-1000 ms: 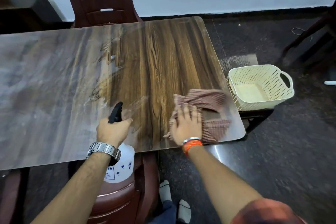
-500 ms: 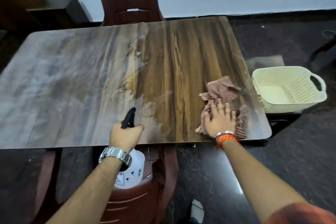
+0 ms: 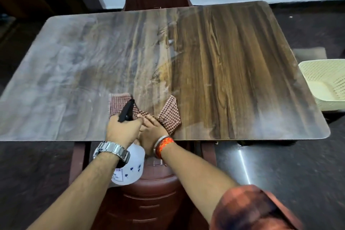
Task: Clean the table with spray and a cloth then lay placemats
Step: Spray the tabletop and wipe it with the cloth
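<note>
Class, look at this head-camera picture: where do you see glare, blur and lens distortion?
Head view: a pale sheen washes out the grain on the table's left half; a bright streak of reflected light crosses the floor; the cloth's left part and the sleeve are blurred; the wide lens bows the table's edges.

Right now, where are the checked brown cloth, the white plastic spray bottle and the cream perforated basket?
Checked brown cloth (image 3: pixel 169 116), head view: right flap.
White plastic spray bottle (image 3: pixel 131 168), head view: body.
Cream perforated basket (image 3: pixel 324 73), head view: inner wall.
</note>
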